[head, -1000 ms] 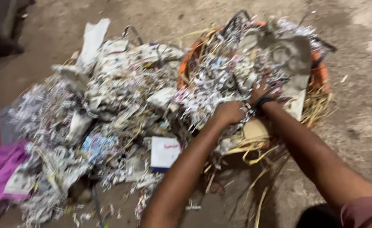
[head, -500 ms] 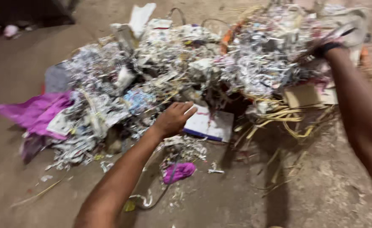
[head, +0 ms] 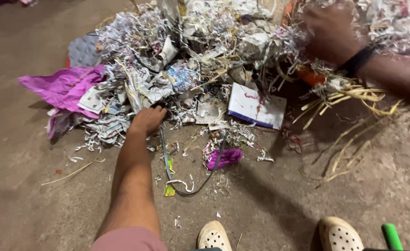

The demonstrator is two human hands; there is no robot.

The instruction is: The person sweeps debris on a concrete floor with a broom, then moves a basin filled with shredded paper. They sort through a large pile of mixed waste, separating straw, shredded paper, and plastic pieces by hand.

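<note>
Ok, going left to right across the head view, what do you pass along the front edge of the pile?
Purple paper sheet → left hand → purple scrap → white card → yellow straw strips.

Your left hand (head: 147,120) sits at the edge of a shredded paper heap (head: 191,56) that's mostly white and grey with black print speckle, plus bits of blue and pink mixed in. To the left there's a bright magenta plastic sheet (head: 63,86), and behind it a grey dimpled pad (head: 82,50). The flat card (head: 256,106) is white with a dark blue edge and red scribbles. Small purple scrap (head: 224,158) on the brown-grey floor (head: 37,195), crossed by a black cord (head: 186,186). Straw strands (head: 353,95) are yellow, with an orange bit (head: 309,76) nearby. Your right hand (head: 328,32) has a black wristband (head: 359,59). Cream perforated shoes (head: 337,234) (and a green handle (head: 392,236) bottom right).
</note>
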